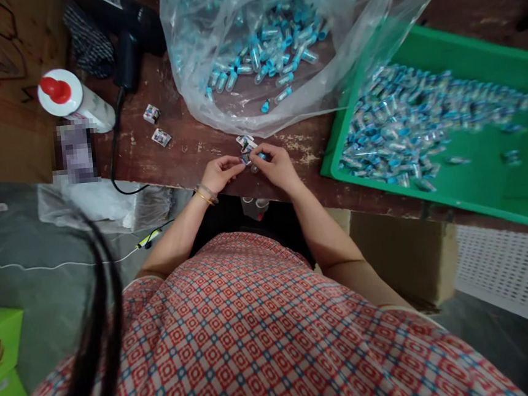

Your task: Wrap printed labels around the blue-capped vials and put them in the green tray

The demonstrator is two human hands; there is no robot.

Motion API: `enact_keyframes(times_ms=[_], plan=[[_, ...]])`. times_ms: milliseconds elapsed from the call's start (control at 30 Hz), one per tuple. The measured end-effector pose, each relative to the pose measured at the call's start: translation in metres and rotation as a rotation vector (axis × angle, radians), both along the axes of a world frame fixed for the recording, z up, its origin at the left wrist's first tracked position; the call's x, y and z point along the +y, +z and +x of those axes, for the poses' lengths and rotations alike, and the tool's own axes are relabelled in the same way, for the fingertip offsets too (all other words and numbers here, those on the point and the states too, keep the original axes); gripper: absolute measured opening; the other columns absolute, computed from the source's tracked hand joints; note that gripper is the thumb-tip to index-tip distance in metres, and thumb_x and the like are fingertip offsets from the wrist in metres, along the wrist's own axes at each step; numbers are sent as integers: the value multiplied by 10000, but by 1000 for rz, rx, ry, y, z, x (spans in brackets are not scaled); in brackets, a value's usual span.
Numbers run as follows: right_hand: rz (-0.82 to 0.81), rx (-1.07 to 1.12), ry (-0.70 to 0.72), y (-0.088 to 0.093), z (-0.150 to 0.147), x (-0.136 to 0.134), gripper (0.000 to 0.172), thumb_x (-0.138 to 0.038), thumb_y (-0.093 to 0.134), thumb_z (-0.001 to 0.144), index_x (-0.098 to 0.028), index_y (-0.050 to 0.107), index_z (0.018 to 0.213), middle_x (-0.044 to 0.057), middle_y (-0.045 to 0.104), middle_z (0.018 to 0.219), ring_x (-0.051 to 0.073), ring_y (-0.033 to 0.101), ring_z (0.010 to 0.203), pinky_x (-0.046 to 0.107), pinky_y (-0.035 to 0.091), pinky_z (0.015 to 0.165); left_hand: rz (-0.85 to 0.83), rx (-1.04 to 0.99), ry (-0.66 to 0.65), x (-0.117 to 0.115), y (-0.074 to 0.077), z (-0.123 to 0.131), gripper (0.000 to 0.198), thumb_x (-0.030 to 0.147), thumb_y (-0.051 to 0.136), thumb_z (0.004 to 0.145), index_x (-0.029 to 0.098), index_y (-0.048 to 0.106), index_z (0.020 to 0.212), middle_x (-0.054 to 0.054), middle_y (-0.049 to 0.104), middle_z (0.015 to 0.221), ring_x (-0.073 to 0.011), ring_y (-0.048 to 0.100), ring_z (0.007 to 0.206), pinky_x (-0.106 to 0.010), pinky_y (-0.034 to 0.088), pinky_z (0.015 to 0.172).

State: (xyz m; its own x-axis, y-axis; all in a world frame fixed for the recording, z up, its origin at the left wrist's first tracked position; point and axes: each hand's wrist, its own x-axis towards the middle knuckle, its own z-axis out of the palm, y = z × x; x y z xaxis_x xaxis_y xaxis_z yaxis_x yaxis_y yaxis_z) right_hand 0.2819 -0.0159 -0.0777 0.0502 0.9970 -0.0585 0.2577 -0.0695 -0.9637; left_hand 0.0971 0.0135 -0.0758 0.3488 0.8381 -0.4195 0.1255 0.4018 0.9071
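Near the front edge of the table, my left hand [219, 176] pinches a small printed label [245, 160] between thumb and fingertips. My right hand [278, 166] is closed on a small clear tube with a blue cap [261, 157], mostly hidden by the fingers. The two hands almost meet, with label and tube close together. Just beyond the fingertips lies a little pile of printed labels [246, 141]. A large clear plastic bag [257, 121] with many loose blue-capped tubes [274, 49] lies open behind my hands.
At right, a green tray [490, 193] holds many tubes with labels on them. Two small label stacks [161, 137] lie left of my hands. Farther left are a white bottle with a red top [92, 111], a black hair dryer [129, 56] with its cord, and a cardboard box [9, 134].
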Motion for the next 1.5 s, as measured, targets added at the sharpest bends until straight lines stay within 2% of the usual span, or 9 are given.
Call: enact_keyframes(times_ms=[100, 233, 367, 500, 633, 833, 1133, 1333, 1500], plan=[[-4, -46, -4, 3, 0, -4, 187, -353, 638, 886, -190, 731, 878, 11, 721, 808, 156, 585, 710, 292, 454, 720, 82, 55, 13, -2, -5, 1, 340, 477, 821, 752, 170, 684, 799, 4, 639, 665, -111, 518, 593, -241, 369, 571], [102, -341, 94, 17, -1, -13, 298, -258, 644, 888, -207, 741, 1166, 76, 784, 1125, 223, 685, 927, 343, 502, 858, 502, 383, -98, -3, -2, 0, 154, 261, 730, 809, 181, 636, 717, -41, 651, 752, -189, 573, 771, -322, 452, 748], [130, -485, 203, 24, -2, -12, 124, -209, 633, 870, -207, 744, 926, 80, 769, 1010, 237, 683, 905, 342, 489, 813, 750, 521, -246, -2, 7, -1, 59, 170, 694, 803, 193, 659, 761, -73, 692, 867, -249, 601, 936, -388, 464, 911], [107, -139, 41, 14, -5, -6, 78, -229, 635, 856, -208, 656, 784, 5, 676, 775, 154, 602, 728, 287, 463, 718, 533, 308, -94, -4, 4, 4, 121, 293, 736, 830, 175, 706, 827, -39, 696, 826, -191, 595, 814, -325, 469, 803], [-91, 197, 4, 2, -8, -9, 216, -427, 707, 873, -227, 633, 837, -68, 536, 611, 86, 432, 490, 245, 350, 502, 245, 97, 34, -8, -6, 4, 304, 455, 774, 785, 159, 710, 758, -4, 668, 720, -133, 535, 681, -274, 415, 692], [-47, 422, -81, 6, 15, -10, 474, -549, 896, 732, -272, 591, 966, -43, 675, 858, 84, 556, 588, 219, 448, 497, 132, 70, 42, -3, -7, -5, 393, 501, 883, 601, 159, 703, 676, 23, 632, 651, -97, 468, 630, -257, 330, 655], [51, 352, 68, 21, 13, -1, 432, -554, 866, 783, -266, 671, 1039, -4, 709, 980, 116, 597, 712, 266, 534, 637, 26, 30, -129, -1, 12, -5, 454, 490, 943, 496, 153, 669, 629, 40, 564, 574, -70, 402, 563, -246, 236, 585], [-19, 257, 127, 25, 11, -4, 438, -563, 871, 739, -246, 617, 903, 11, 721, 957, 147, 617, 791, 311, 547, 747, -5, -48, -143, -5, 11, -9, 452, 483, 963, 523, 152, 720, 712, -11, 700, 707, -109, 557, 644, -253, 393, 643], [-18, 151, 20, 22, 5, -15, 399, -581, 822, 780, -242, 623, 848, 15, 709, 882, 159, 622, 757, 319, 530, 717, -79, -200, -92, -18, 4, -3, 536, 546, 947, 617, 166, 785, 958, -69, 797, 918, -171, 719, 852, -278, 507, 788]])
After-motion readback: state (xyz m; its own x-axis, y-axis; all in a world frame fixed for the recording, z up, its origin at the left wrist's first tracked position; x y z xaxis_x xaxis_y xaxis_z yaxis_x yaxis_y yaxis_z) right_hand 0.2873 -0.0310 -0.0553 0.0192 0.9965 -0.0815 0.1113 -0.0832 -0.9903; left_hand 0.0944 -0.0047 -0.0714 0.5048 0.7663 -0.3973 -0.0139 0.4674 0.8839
